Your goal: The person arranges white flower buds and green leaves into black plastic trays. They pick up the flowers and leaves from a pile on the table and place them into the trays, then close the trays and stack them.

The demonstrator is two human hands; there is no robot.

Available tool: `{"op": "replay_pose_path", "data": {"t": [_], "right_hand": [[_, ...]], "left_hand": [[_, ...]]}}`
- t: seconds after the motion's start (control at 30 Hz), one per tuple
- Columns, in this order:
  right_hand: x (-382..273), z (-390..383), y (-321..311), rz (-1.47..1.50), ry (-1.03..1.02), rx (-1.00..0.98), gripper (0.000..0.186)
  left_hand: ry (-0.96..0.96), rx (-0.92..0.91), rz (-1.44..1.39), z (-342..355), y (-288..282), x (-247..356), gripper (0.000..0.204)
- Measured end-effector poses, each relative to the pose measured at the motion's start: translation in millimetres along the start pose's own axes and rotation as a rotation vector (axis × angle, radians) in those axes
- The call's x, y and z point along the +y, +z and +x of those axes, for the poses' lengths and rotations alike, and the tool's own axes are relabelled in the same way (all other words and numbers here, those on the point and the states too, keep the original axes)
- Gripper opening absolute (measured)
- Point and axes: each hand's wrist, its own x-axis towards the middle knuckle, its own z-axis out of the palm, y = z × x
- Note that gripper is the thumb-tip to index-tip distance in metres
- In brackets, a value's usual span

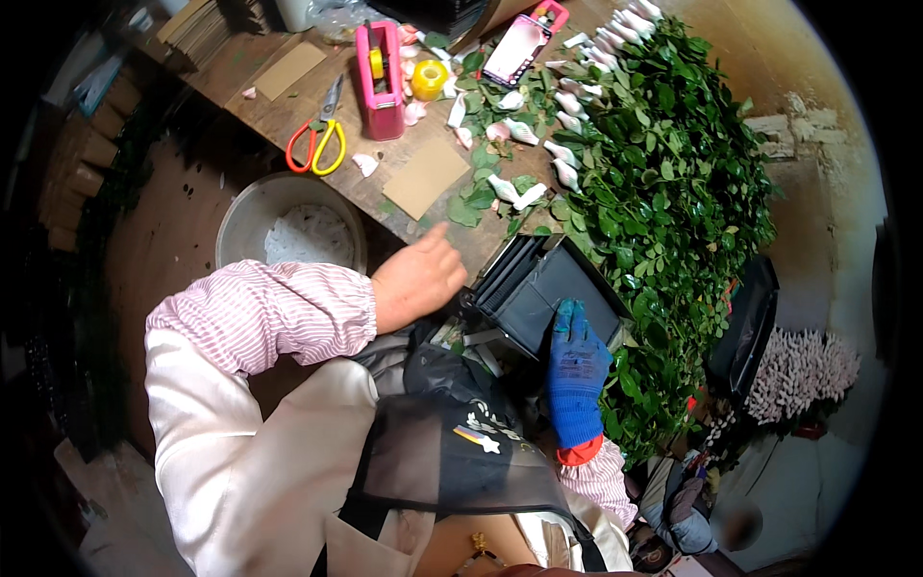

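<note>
Our bare left hand (419, 279) hovers open at the table (288, 106) edge; our gloved right hand (577, 365) lies flat on a black tray (534, 288).

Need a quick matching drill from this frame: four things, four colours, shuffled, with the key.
Things:
1. scissors handles
2. tape dispenser
3. glove on the right hand
4. tray at the bench edge

Colours:
A. blue
B. black
C. red and yellow
D. pink

Pairs: 1-C, 2-D, 3-A, 4-B
</note>
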Motion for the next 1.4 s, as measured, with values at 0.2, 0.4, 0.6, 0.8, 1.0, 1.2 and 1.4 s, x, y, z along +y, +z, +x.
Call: {"op": "replay_pose_path", "data": {"t": [0.2,0.4,0.6,0.8,1.0,1.2,1.4], "right_hand": [[1,0,1,0.012,-0.024,0.070,0.059],[2,0,0,0.039,-0.011,0.082,0.059],[0,0,0,0.050,-0.010,0.091,0.060],[2,0,0,0.036,-0.020,0.106,0.060],[1,-1,-2,0.050,0.000,0.084,0.061],[1,-1,2,0.068,0.014,0.141,0.059],[0,1,5,0.026,0.005,0.135,0.055]], "left_hand": [[0.260,0.217,0.166,18,-8,-7,0.011],[0.243,0.008,-0.105,37,11,-28,0.013],[0.486,0.298,-0.087,59,44,-83,0.016],[0.152,0.338,0.025,112,70,-95,0.011],[0.201,0.112,0.005,132,76,-109,0.013],[0.297,0.351,0.035,130,66,-98,0.015],[0.094,-0.162,-0.020,150,74,-88,0.014]]}}
